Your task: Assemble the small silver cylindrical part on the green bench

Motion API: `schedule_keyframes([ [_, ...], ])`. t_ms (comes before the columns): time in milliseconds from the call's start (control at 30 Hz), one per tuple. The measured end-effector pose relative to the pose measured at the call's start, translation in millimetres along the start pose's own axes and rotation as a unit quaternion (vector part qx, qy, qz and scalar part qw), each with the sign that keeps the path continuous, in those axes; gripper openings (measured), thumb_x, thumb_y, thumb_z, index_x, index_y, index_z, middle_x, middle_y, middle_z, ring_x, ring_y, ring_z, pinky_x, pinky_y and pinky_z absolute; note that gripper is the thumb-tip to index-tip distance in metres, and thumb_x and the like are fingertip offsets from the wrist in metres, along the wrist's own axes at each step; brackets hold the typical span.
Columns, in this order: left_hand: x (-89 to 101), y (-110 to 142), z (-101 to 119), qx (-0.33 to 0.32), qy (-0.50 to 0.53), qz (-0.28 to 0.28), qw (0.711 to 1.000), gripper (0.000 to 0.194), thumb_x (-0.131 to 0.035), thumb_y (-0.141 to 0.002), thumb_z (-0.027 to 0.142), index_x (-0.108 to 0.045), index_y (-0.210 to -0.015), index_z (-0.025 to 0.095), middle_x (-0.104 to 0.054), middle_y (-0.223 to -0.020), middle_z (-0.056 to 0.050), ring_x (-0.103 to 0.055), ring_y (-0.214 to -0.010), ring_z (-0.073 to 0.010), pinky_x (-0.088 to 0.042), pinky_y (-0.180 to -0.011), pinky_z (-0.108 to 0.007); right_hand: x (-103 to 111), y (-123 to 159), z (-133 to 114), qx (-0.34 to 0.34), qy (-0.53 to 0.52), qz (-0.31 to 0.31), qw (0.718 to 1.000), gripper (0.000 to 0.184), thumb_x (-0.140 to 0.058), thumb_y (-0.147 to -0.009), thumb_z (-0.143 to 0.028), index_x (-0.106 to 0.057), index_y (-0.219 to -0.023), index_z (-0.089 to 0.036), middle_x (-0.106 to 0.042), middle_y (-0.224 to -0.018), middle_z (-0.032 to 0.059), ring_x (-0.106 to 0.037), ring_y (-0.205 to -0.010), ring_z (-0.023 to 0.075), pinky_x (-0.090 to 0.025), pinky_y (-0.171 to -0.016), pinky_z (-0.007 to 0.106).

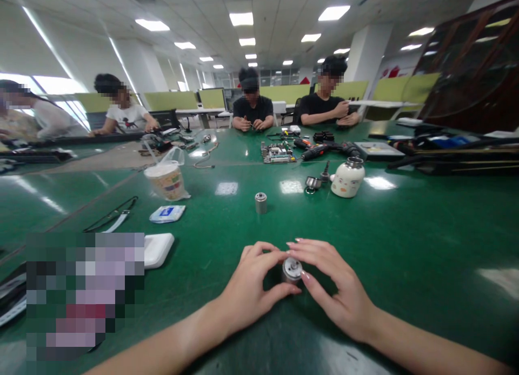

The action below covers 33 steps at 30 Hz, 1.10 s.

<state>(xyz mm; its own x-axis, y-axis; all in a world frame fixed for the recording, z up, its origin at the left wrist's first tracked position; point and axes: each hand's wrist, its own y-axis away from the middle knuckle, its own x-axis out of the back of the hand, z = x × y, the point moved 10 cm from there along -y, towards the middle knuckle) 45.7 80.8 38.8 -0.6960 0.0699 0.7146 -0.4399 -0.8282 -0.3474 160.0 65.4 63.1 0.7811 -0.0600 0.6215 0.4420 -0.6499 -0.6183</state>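
Observation:
Both my hands meet round a small silver metal cylinder (pixel 291 269) that stands on the green table (pixel 405 239) just in front of me. My left hand (pixel 253 294) curls its fingers and thumb against the cylinder's left side. My right hand (pixel 330 288) pinches its right side, fingers arched over the top. A second, smaller metal cylinder (pixel 260 202) stands alone farther out on the table, beyond both hands.
A white round bottle (pixel 347 178) with metal rings beside it stands right of centre. A paper cup in a plastic bag (pixel 167 179), a blue-and-white packet (pixel 166 214) and a white flat case (pixel 157 249) lie left. A circuit board (pixel 278 152) and tools sit farther back. Several people sit at the table's far side.

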Motion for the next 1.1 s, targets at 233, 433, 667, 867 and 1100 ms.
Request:
schedule_keyframes([
  [233, -5.9, 1.8, 10.5, -0.040, -0.020, -0.031, 0.999, 0.040, -0.063, -0.083, 0.043, -0.062, -0.119, 0.026, -0.068, -0.106, -0.007, -0.054, -0.105, -0.0235, -0.041, -0.090, -0.039, 4.7, -2.0, 5.0, -0.041, -0.031, 0.034, 0.998, 0.011, -0.061, -0.084, -0.025, -0.069, -0.092, -0.024, -0.068, -0.111, 0.0083, -0.059, -0.111, 0.0248, -0.048, -0.094, 0.045],
  [433, -3.4, 4.9, 18.0, -0.076, -0.063, -0.009, 0.995, 0.033, -0.059, -0.087, 0.037, -0.062, -0.118, 0.025, -0.071, -0.101, -0.006, -0.056, -0.103, -0.0228, -0.039, -0.090, -0.039, 6.6, -1.9, 5.5, -0.052, -0.065, 0.047, 0.995, 0.006, -0.063, -0.084, -0.025, -0.068, -0.082, -0.023, -0.069, -0.101, 0.0074, -0.062, -0.104, 0.0238, -0.050, -0.089, 0.043],
  [667, 3.3, 5.8, 19.8, -0.082, -0.079, 0.028, 0.993, 0.033, -0.057, -0.088, 0.029, -0.060, -0.120, 0.024, -0.069, -0.110, -0.006, -0.057, -0.106, -0.0217, -0.040, -0.091, -0.038, 19.3, 0.0, 18.7, -0.056, -0.050, 0.112, 0.991, 0.008, -0.062, -0.087, -0.028, -0.069, -0.086, -0.025, -0.070, -0.094, 0.0049, -0.061, -0.100, 0.0221, -0.049, -0.089, 0.042],
  [867, 4.5, 5.0, 14.3, -0.050, -0.065, 0.033, 0.996, 0.034, -0.059, -0.086, 0.031, -0.060, -0.120, 0.025, -0.069, -0.112, -0.005, -0.058, -0.109, -0.0222, -0.040, -0.093, -0.039, 5.7, -4.1, 62.4, -0.147, 0.054, 0.035, 0.987, 0.013, -0.064, -0.084, -0.037, -0.074, -0.084, -0.029, -0.069, -0.095, 0.0042, -0.059, -0.100, 0.0245, -0.045, -0.090, 0.048],
  [1100, 11.5, 3.3, -10.3, 0.052, -0.058, 0.072, 0.994, 0.032, -0.062, -0.083, 0.031, -0.061, -0.115, 0.024, -0.068, -0.113, -0.005, -0.060, -0.103, -0.0229, -0.043, -0.091, -0.040, -5.2, -2.9, 76.1, -0.172, 0.079, -0.023, 0.982, 0.021, -0.069, -0.080, -0.037, -0.072, -0.100, -0.031, -0.068, -0.108, 0.0044, -0.057, -0.106, 0.0256, -0.044, -0.092, 0.049],
])
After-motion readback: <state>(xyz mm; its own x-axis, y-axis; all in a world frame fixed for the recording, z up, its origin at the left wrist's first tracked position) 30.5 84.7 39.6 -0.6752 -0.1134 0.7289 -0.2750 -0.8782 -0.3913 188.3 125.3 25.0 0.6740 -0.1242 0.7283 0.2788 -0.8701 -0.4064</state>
